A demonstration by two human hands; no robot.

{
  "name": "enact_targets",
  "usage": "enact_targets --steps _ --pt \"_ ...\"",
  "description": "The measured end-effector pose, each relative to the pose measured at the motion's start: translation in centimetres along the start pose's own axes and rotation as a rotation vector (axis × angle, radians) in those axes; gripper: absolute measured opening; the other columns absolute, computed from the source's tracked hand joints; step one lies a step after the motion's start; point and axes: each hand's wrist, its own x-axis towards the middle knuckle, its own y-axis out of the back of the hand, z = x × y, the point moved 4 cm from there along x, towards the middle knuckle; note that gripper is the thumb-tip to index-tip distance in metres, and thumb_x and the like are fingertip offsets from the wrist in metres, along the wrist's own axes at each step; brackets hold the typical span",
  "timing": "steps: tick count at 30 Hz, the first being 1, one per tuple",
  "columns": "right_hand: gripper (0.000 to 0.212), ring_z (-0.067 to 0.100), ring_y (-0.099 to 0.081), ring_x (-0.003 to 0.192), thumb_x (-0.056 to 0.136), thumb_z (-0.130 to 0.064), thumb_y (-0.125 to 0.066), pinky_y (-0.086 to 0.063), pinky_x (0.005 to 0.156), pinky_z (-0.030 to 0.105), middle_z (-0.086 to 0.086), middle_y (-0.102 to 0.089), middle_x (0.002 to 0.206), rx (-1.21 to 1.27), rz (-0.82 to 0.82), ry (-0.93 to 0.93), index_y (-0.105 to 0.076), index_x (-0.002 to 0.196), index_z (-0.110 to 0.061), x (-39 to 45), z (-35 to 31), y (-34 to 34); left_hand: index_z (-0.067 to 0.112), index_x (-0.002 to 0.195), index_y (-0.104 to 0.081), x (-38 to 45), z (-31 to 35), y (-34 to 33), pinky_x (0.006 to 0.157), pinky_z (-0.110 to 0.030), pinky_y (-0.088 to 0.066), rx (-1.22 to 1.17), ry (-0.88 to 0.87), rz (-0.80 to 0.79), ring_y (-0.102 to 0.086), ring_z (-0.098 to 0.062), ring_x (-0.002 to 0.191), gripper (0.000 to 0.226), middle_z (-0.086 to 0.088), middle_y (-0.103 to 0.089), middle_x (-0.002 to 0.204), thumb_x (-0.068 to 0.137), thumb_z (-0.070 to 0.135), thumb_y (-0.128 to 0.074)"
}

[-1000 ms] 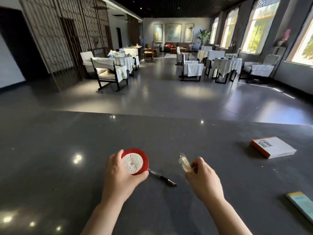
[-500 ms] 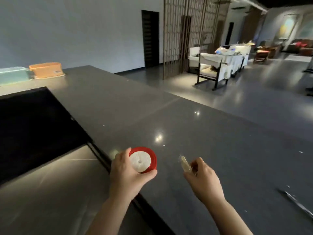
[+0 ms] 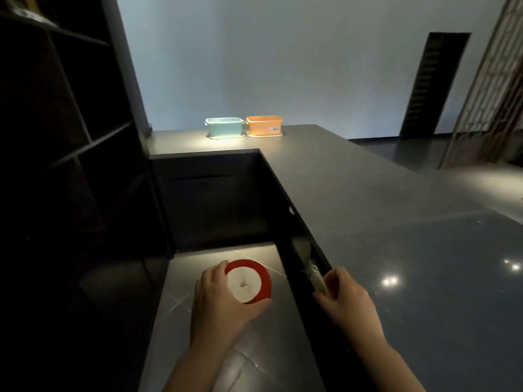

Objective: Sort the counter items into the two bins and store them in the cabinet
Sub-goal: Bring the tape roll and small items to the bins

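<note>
The left hand (image 3: 218,301) curls thumb and fingers round a red ribbon spool (image 3: 249,281), white face up. Right of it, the right hand (image 3: 343,299) pinches a small clear packet (image 3: 315,277). Far beyond the fingers, 2 bins, teal (image 3: 225,127) touching orange (image 3: 264,125), sit on the counter (image 3: 382,222).

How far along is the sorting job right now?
Nothing looks finished: the teal bin and orange bin sit side by side at the counter's far end, not in the cabinet. In hand: the left hand holds a red spool, the right hand pinches a small clear packet. Left: drop both in, then store the bins.
</note>
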Motion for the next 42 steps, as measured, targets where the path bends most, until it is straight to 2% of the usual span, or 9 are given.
enact_targets --steps 3,9,15,22,27,30,34,38,42 --pt "0.02 0.011 -0.058 0.078 0.082 -0.033 -0.066 -0.053 0.074 0.036 -0.009 -0.06 0.084 -0.001 -0.058 0.078 -0.05 0.092 -0.028 5.0 -3.1 -3.2 0.031 0.136 -0.033 4.5 -2.8 0.0 0.097 -0.032 -0.04 0.002 0.042 0.06 -0.038 -0.014 0.122 0.11 0.009 -0.04 0.132 0.043 0.067 -0.078" --pt "0.018 0.005 -0.056 0.075 0.084 -0.029 -0.066 -0.047 0.062 0.023 -0.01 -0.059 0.083 0.042 -0.09 0.14 -0.05 0.092 -0.026 17.3 -6.9 -7.1 0.03 0.14 -0.03 16.8 -3.9 -2.8 0.098 -0.033 -0.04 -0.011 0.044 0.084 -0.037 -0.014 0.124 0.116 0.011 -0.036 0.134 0.04 0.07 -0.074" --pt "0.023 -0.002 -0.051 0.065 0.084 -0.027 -0.066 -0.03 0.049 0.014 -0.013 -0.055 0.076 0.033 -0.032 0.154 -0.044 0.082 -0.032 30.3 -10.7 -8.3 0.032 0.14 -0.029 29.7 -4.1 -6.0 0.097 -0.034 -0.043 -0.08 0.068 0.113 -0.036 -0.012 0.125 0.117 0.014 -0.034 0.135 0.039 0.074 -0.071" --pt "0.023 -0.001 -0.055 0.067 0.084 -0.03 -0.067 -0.033 0.051 0.015 -0.013 -0.057 0.077 -0.008 -0.11 0.151 -0.044 0.081 -0.032 42.6 -14.0 -14.0 0.033 0.141 -0.026 39.9 -9.9 -10.2 0.096 -0.035 -0.045 -0.064 0.219 0.094 -0.036 -0.011 0.122 0.12 0.015 -0.034 0.135 0.037 0.073 -0.071" --pt "0.023 0.0 -0.055 0.068 0.083 -0.03 -0.068 -0.034 0.051 0.016 -0.013 -0.058 0.078 -0.004 -0.068 0.152 -0.046 0.085 -0.033 52.3 -17.0 -18.2 0.032 0.141 -0.027 51.3 -12.0 -12.5 0.094 -0.031 -0.041 -0.105 0.145 0.084 -0.033 -0.01 0.125 0.117 0.016 -0.032 0.134 0.041 0.069 -0.073" --pt "0.022 0.003 -0.056 0.067 0.082 -0.029 -0.068 -0.037 0.052 0.018 -0.011 -0.058 0.077 -0.014 -0.077 0.133 -0.046 0.084 -0.032 58.0 -19.4 -20.5 0.031 0.142 -0.028 58.9 -13.1 -13.1 0.097 -0.033 -0.041 -0.09 0.113 0.046 -0.033 -0.011 0.126 0.116 0.015 -0.033 0.134 0.042 0.067 -0.075" --pt "0.022 0.004 -0.056 0.066 0.081 -0.031 -0.068 -0.041 0.054 0.021 -0.01 -0.058 0.075 0.006 0.007 0.121 -0.046 0.082 -0.033 65.8 -22.5 -22.7 0.03 0.142 -0.029 68.1 -14.6 -13.9 0.097 -0.031 -0.04 -0.108 0.081 0.067 -0.032 -0.01 0.125 0.118 0.015 -0.034 0.134 0.039 0.07 -0.071" --pt "0.022 0.003 -0.056 0.064 0.081 -0.031 -0.067 -0.036 0.051 0.017 -0.011 -0.058 0.073 0.011 -0.007 0.119 -0.046 0.082 -0.033 72.4 -24.4 -25.2 0.029 0.143 -0.03 75.0 -15.5 -16.1 0.099 -0.031 -0.039 -0.071 0.073 0.005 -0.032 -0.01 0.126 0.117 0.013 -0.035 0.135 0.042 0.068 -0.073" --pt "0.02 0.002 -0.054 0.06 0.08 -0.03 -0.065 -0.035 0.048 0.017 -0.011 -0.057 0.07 0.041 0.05 0.087 -0.046 0.08 -0.032 79.6 -25.4 -26.8 0.032 0.141 -0.028 81.6 -16.7 -19.1 0.096 -0.03 -0.041 -0.077 0.056 -0.021 -0.033 -0.007 0.121 0.12 0.017 -0.034 0.132 0.036 0.073 -0.069"
